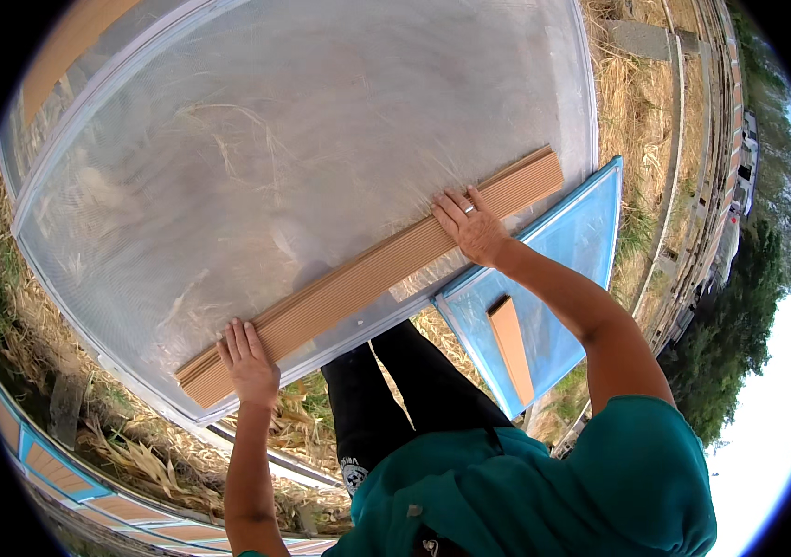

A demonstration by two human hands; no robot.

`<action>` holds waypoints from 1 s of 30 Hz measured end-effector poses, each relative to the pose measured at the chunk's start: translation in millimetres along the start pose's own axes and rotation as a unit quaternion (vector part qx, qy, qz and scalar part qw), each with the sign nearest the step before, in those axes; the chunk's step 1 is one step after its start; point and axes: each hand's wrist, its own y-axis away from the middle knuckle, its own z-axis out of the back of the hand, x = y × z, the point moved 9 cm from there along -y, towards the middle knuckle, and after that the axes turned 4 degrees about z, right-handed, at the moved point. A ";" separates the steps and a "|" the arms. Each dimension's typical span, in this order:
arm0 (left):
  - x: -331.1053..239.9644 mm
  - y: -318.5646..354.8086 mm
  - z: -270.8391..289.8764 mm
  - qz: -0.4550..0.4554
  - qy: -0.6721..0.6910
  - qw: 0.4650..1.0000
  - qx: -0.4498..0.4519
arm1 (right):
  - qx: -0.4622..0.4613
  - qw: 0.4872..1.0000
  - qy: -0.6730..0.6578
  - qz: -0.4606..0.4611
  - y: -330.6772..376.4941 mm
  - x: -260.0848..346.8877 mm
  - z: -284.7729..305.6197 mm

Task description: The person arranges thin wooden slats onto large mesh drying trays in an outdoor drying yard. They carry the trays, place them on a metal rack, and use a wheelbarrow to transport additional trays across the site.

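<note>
A long, flat bundle of brown, finely ridged strips (367, 274) lies slantwise across a wide, pale mesh screen (275, 121) with a light frame. I cannot make out what the strips are made of. At the bundle's left end, my left hand (251, 364) rests with its fingers stretched flat over the top. My right hand (472, 227), a ring on one finger, lies on the bundle towards its right end, fingers extended. Neither hand visibly wraps around it.
A smaller blue-framed screen (562, 260) stands at the right, carrying another short brown piece (511, 348). More screens with brown sheets (52, 473) line the lower left. Dry straw (632, 111) covers the ground, and a wooden rail (674, 167) runs along the right.
</note>
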 end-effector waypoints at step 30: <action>-281.6 -54.3 76.4 -0.228 0.078 0.970 0.007 | -0.059 0.899 -0.233 -0.365 231.0 53.2 -43.8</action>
